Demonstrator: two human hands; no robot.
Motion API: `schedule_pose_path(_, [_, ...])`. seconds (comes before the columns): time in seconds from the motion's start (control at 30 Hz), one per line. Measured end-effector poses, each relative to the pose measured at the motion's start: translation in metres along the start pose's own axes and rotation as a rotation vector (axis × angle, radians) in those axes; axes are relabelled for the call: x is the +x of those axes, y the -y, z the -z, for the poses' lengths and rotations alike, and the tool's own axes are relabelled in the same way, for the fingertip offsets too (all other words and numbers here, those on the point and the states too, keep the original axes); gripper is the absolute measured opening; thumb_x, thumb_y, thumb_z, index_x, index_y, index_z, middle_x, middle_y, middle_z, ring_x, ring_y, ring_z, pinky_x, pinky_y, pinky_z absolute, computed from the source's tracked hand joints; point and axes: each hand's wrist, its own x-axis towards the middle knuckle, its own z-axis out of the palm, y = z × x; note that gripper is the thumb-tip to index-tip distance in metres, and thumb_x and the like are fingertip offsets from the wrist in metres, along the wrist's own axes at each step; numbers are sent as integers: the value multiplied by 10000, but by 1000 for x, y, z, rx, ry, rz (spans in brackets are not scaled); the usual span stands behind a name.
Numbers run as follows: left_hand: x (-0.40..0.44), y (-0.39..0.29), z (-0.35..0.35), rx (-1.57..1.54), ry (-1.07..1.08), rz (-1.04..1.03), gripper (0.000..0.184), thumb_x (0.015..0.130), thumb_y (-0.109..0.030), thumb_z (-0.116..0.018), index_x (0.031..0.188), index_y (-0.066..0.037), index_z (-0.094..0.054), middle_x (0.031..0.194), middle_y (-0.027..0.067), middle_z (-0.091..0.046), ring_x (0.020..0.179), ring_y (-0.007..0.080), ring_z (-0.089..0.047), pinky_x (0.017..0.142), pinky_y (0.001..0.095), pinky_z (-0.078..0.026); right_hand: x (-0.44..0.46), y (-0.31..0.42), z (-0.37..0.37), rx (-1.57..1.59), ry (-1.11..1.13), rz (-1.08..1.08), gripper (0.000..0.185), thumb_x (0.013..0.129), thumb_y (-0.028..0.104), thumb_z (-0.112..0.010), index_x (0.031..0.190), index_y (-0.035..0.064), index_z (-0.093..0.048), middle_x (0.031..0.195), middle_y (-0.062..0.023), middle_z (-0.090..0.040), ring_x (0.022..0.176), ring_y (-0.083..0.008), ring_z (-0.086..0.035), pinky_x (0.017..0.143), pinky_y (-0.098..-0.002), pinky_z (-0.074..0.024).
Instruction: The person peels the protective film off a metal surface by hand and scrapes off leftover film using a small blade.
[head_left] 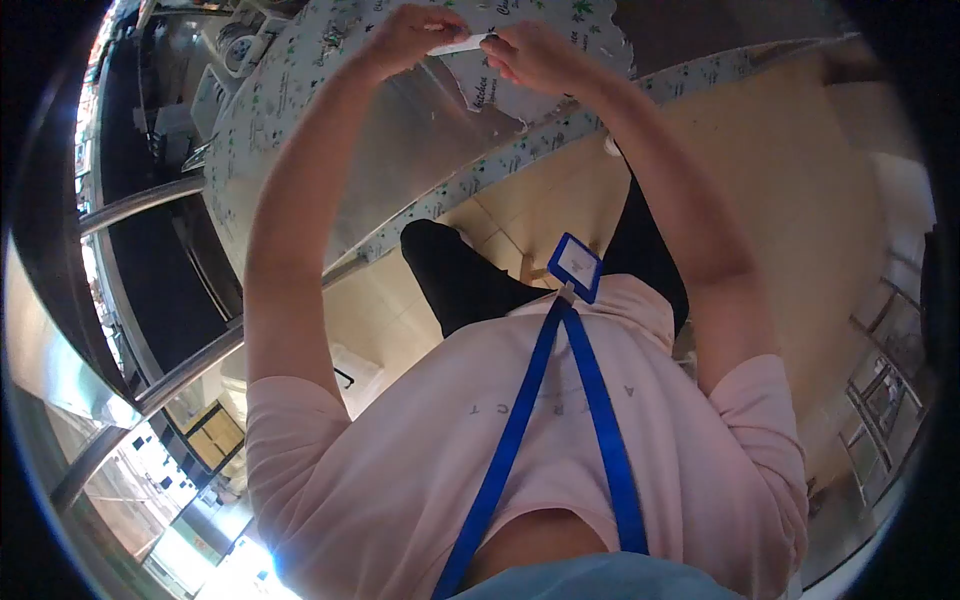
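- white strip [464, 45], narrow and pale, at twelve o'clock near the top rim of the view, bridging the short gap between two hands; its material is too small to tell.
- left hand [415, 34] at the strip's nine o'clock: thumb and fingertips together, pinched on that end.
- right hand [535, 58] at three o'clock: thumb and forefinger look clamped on the other end, the remaining fingers curled beneath.
- step in hand, as i judge it: a two-handed hold on the strip; whether it is being pulled, folded or just held, i cannot tell.
- next move, by my judgement, calls for an even pinch at both ends and level wrists, since something so thin could crease or slip.
- patterned sheet [500, 92] with leaf prints and lettering, under and around the hands, its ragged edge toward the strip's five o'clock.
- bare tabletop [385, 160], smooth and greyish, at seven o'clock from the strip.
- patterned border [520, 150] along the table's near edge, about six o'clock.
- white rack [238, 50] at nine o'clock, well apart from the hands.
- badge [575, 263] in a blue frame, on a blue lanyard [520, 400], between five and six o'clock, over the pink shirt [400, 470].
- metal frame [880, 400] far off at four o'clock.
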Motion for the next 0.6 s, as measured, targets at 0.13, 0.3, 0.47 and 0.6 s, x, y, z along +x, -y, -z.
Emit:
schedule_pose_path(0.13, [-5,38,21,236,-397,88,205,796,-243,-515,943,-115,-578,924,63,-571,816,223,-550,702,331,-439,-7,-7,-9,137,41,-98,326,855,249,-404,682,5,-531,516,-42,-517,443,-123,-493,444,-273,-392])
schedule_pose_path(0.3, [-32,64,34,998,-797,328,214,800,-281,-480,927,-145,-585,925,70,-580,827,259,-554,692,347,-442,-50,23,-48,1096,-133,-676,318,859,276,-411,704,24,-526,590,-45,-523,475,-107,-457,440,-241,-369])
schedule_pose_path(0.47, [-53,42,20,1104,-828,579,252,796,-318,-449,936,-156,-582,924,86,-586,844,281,-556,697,366,-439,-87,46,-96,1418,-200,-978,312,867,250,-387,714,5,-506,599,-64,-513,458,-125,-446,418,-242,-364])
schedule_pose_path(0.6, [-68,65,26,729,-803,462,267,780,-267,-464,980,-117,-558,876,104,-599,811,264,-568,701,358,-437,-93,53,-106,1621,-332,-1029,286,866,223,-385,717,8,-499,607,-70,-519,459,-122,-450,389,-223,-345])
